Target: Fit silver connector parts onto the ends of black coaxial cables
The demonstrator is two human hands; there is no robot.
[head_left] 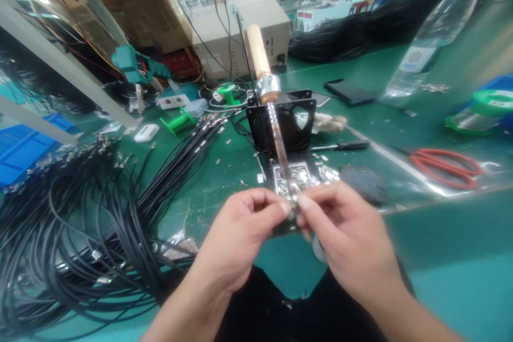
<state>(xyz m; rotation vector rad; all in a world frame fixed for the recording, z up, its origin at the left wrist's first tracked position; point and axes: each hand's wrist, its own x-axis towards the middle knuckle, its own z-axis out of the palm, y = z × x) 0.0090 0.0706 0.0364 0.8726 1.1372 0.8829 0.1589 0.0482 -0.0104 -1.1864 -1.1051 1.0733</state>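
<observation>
My fingers (282, 207) are pinched together, thumb against forefinger on my left hand (242, 232) and on my right hand (350, 232), and the two pinches meet over one small shiny piece (294, 206), too blurred for me to tell its shape or long axis. It sits between my fingertips, left fingertips on its left, right fingertips on its right, so neither hand is clearly nearer to it. What matters most here is the soldering iron (281, 152): it lies on the far side of my fingers, its long axis running from the wooden handle (258, 51), far and a little left, down toward me and slightly right. Its near end points almost into the gap between my two pinches; whether it touches the piece, I cannot tell. Below the shaft, just beyond my fingertips, lies a tray (276, 175) of small metal bits (301, 175). A black fan (260, 136) stands farther off behind it, while dark cables (120, 214) spread well to the left.
</observation>
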